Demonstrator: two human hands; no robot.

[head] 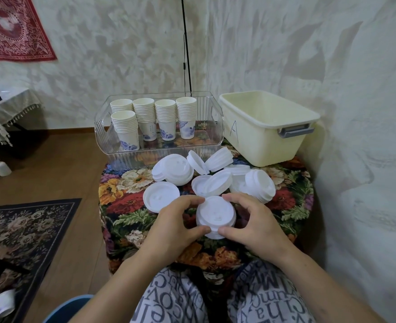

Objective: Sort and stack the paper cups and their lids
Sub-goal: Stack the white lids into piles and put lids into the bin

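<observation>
Floral tablecloth (131, 220) w/ lids (172, 172); textured wall (285, 54).

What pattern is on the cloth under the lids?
A bright floral print on the cloth, seen in the head view.

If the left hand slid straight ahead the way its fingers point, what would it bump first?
The left hand already grips the lid stack; beyond that, probably the tilted lid behind it, though depth is unclear.

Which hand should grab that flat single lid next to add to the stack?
Left hand: the single lid lies just beyond its fingers, on its side of the lid stack both hands hold.
</observation>
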